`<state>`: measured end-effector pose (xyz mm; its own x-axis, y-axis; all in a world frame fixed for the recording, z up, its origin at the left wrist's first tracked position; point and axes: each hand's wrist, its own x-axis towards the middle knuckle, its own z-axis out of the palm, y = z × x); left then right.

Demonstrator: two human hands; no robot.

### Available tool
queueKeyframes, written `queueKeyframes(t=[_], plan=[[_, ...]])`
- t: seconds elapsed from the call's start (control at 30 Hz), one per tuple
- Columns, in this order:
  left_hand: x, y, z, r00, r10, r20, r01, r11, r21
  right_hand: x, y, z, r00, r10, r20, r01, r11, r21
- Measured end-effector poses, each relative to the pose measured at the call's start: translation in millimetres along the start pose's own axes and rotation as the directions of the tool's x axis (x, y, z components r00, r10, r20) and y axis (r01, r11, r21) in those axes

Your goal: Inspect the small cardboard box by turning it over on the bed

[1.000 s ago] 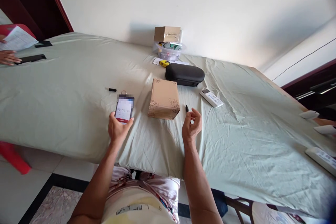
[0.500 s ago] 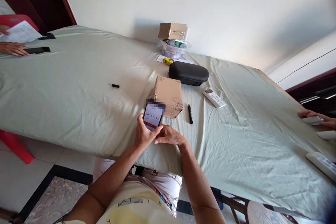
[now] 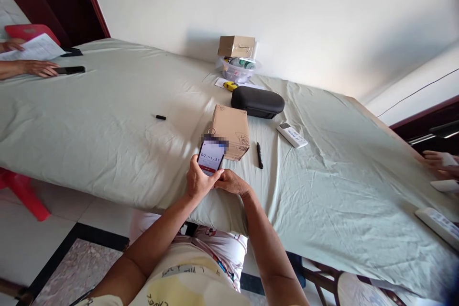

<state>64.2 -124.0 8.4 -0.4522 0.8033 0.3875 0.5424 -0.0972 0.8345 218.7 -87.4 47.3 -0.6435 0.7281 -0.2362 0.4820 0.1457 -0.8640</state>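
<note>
My left hand [image 3: 199, 178] is wrapped round a smartphone [image 3: 211, 157], its thumb lying across the lower part. The screen shows a running count above a red bar; its top is blurred out. At the phone's lower right corner is my right hand [image 3: 231, 182], fingers curled in against the phone and partly hidden behind it and the left thumb. A metal ring [image 3: 212, 131] stands out at the phone's top edge. Just behind the phone sits a closed cardboard box [image 3: 230, 124] with black scribbled lines. A black marker [image 3: 259, 155] lies uncapped right of the box.
A black cap [image 3: 161, 117] lies to the left. Behind the box are a black hard case [image 3: 257, 101], a yellow tape measure [image 3: 230, 86] and a plastic tub [image 3: 237, 72] under another box. A white device [image 3: 292, 135] lies right. Other people's hands show at both table ends.
The count on the phone has gone up by one second. My right hand has closed in slightly on the phone's lower corner. The view has shifted a little.
</note>
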Motion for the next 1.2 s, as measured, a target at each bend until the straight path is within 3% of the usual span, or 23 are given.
queueKeyframes(t=[0.27, 0.37, 0.47, 0.73, 0.97, 1.03, 1.1, 1.17, 1.2], plan=[[5, -2, -3.2, 1.000, 0.012, -0.029, -0.013, 1.000, -0.019, 1, 0, 0, 0.999, -0.054, 0.003, 0.054, 0.998, 0.021], [17, -4, -14.5, 0.999, -0.019, -0.043, 0.019, 1.000, 0.015, 0, 0, -2, 0.995, -0.100, 0.025, 0.095, 0.984, 0.150], [40, -11, -35.0, 0.997, -0.074, -0.021, 0.076, 0.986, 0.151, -1, 0, -3, 0.994, -0.110, 0.030, 0.101, 0.975, 0.200], [113, -41, -90.6, 0.959, -0.284, 0.004, 0.229, 0.780, 0.582, -2, 3, -5, 0.993, -0.116, 0.012, 0.111, 0.973, 0.203], [124, -42, -102.6, 0.946, -0.310, 0.099, 0.148, 0.680, 0.718, -10, -5, -12, 0.994, -0.109, 0.004, 0.103, 0.951, 0.291], [124, -39, -102.1, 0.947, -0.300, 0.112, 0.136, 0.695, 0.706, -15, -7, -17, 0.993, -0.109, -0.043, 0.118, 0.927, 0.356], [125, -35, -97.5, 0.962, -0.233, 0.143, 0.090, 0.763, 0.640, -19, -7, -23, 0.975, -0.123, -0.183, 0.188, 0.897, 0.400], [125, -28, -86.3, 0.971, -0.119, 0.206, 0.004, 0.874, 0.486, -20, -2, -29, 0.893, -0.136, -0.429, 0.319, 0.864, 0.390], [124, -23, -77.9, 0.970, -0.048, 0.240, -0.046, 0.928, 0.371, -19, 1, -31, 0.817, -0.129, -0.562, 0.383, 0.849, 0.363]])
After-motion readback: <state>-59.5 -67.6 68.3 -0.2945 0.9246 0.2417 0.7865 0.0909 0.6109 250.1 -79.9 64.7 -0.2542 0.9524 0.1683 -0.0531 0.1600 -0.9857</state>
